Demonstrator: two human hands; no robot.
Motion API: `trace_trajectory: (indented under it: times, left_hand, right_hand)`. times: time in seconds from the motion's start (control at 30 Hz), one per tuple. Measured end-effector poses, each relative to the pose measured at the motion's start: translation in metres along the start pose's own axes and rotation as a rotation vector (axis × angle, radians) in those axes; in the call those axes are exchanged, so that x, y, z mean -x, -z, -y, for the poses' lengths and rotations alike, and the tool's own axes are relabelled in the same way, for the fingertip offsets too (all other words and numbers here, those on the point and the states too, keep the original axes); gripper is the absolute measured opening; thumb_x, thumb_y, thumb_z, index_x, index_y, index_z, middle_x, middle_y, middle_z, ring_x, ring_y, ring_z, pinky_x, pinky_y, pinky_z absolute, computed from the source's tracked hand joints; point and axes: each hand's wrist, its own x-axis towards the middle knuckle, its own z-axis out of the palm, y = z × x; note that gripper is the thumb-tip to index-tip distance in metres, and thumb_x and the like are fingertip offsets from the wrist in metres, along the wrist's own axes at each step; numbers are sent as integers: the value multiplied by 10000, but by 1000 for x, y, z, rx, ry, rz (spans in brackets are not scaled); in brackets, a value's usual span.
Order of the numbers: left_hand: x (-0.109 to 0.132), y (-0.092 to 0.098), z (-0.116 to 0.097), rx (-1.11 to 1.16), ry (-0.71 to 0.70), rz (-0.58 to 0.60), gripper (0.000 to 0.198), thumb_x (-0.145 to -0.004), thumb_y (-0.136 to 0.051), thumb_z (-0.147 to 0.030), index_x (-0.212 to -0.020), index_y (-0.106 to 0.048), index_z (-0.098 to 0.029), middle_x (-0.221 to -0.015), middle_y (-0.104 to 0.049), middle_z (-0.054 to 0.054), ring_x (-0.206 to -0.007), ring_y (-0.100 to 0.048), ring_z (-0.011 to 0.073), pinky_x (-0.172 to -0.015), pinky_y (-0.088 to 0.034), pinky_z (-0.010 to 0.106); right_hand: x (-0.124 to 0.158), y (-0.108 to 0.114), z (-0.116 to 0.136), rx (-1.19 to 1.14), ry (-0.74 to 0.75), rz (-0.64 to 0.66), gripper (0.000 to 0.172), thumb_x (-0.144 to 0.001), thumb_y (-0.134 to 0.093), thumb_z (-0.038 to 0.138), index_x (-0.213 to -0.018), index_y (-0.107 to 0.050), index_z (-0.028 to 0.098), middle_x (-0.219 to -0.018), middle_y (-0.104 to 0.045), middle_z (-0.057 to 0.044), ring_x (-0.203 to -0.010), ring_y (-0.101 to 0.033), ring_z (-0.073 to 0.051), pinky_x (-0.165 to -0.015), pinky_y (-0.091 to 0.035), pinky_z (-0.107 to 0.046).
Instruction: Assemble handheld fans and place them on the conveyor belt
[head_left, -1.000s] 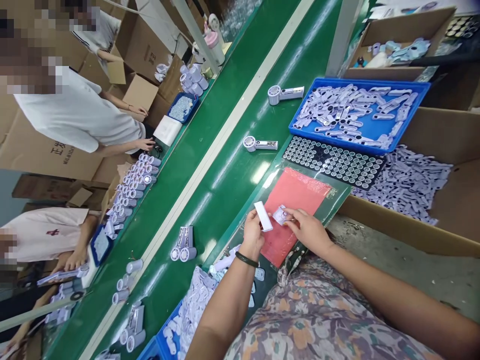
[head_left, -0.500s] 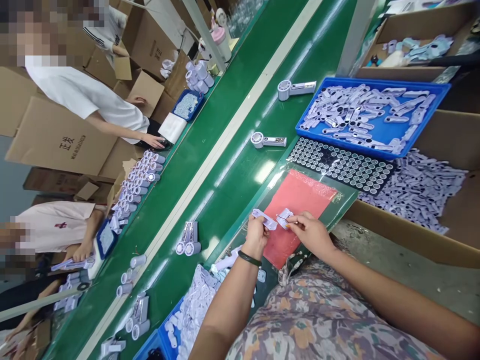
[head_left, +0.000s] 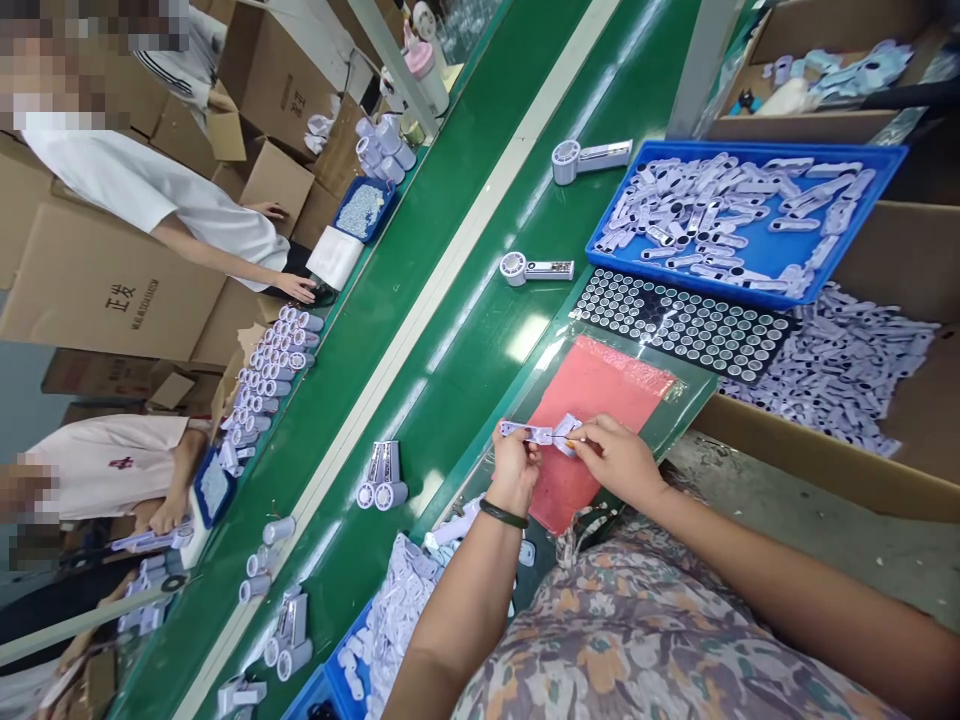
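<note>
a pale lilac plastic fan handle (head_left: 537, 434) lies crosswise in view, its long axis nearly level, one end pointing toward the right hand (head_left: 619, 462). that hand pinches a small lilac piece (head_left: 568, 435) (its shape is hard to read) just at that end. the left hand (head_left: 516, 465) grips the handle, closed around it, above a pink sheet (head_left: 600, 380) on the green conveyor surface (head_left: 465, 400).

A green conveyor belt (head_left: 457, 330) runs past cardboard boxes (head_left: 97, 285) and an apparently concrete floor (head_left: 810, 530).
</note>
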Motion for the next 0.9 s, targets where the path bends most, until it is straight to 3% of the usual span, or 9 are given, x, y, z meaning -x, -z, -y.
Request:
trace_trajectory:
  times: [0.2, 0.43, 0.63, 0.9]
  left_hand:
    - [5, 0, 6, 26, -32, 22, 604, -618, -556, -37, -1158, -414, -266, -629, -480, -97, -388, -428, 42, -396, -251, 124]
    - [22, 3, 16, -83, -314, 149, 730, -754, -583, -182, -1399, -270, -316, -710, -516, -79, -446, -474, 60, -453, -355, 169]
    - [28, 6, 7, -175, -430, 335, 758, -792, -653, -269, -1434, -252, -312, -807, -559, -38, -497, -523, 74, -494, -422, 197]
    - [30, 9, -5, -316, -566, 389, 759, -816, -705, -419, -1443, -293, -309, -840, -577, -10, -581, -552, 98, -660, -529, 257]
  right_hand:
    - [-3, -1, 8, 166, 24, 9, 138, -925, -573, 275, -882, -700, 245, -868, -607, -28, -860, -576, -191, -769, -378, -311]
    - [-12, 5, 8, 277, 108, 119, 98, -921, -617, 247, -928, -715, 256, -959, -630, -24, -908, -559, -190, -754, -334, -330]
    - [-31, 18, 8, 400, 170, 238, 115, -897, -677, 314, -823, -731, 243, -932, -610, -55, -942, -524, -224, -723, -283, -338]
    - [-41, 22, 16, 404, 129, 315, 94, -875, -702, 325, -824, -744, 258, -893, -617, -60, -929, -531, -233, -708, -270, -338]
